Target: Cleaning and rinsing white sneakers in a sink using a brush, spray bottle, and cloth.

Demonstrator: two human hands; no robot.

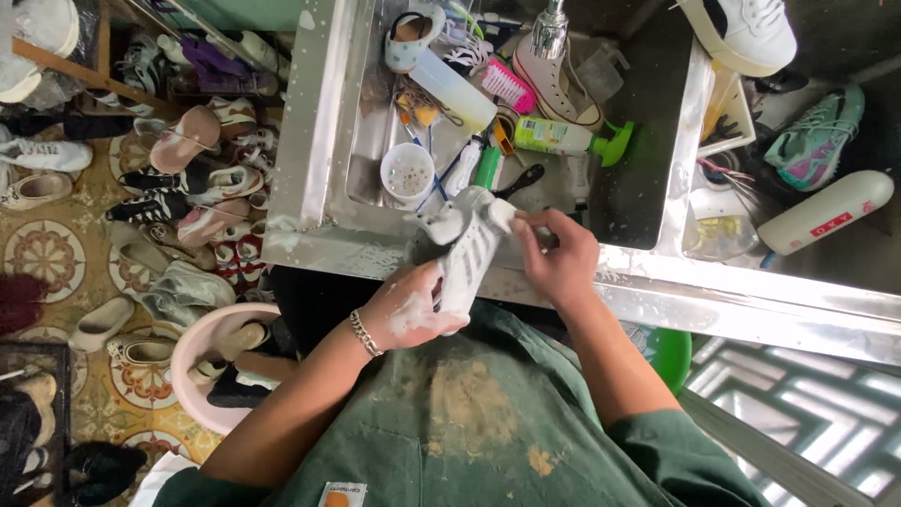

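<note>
**A soapy white sneaker held over the sink's edge**

We hold a white sneaker with grey stripes between both hands, just above the near rim of the steel sink. Its long axis runs away from us, tilted a little to the right, one end up near the sink and the other down at our lap. Our left hand, foamy and wearing a chain bracelet, is wrapped around the lower part of the shoe, fingers closed on its side. Our right hand is closed on the upper end, fingertips pinched at the shoe's top edge; what else it may hold we cannot tell. The shoe lies between the hands, touching both, with neither clearly nearer.

In the sink behind it lie a white cup with specks inside, a pink brush, a green bottle on its side, a clear bottle, a white high-top shoe and a patterned clog.

To our left, a pink basin on the tiled floor holds several shoes, and many more pairs lie beyond it.
</note>
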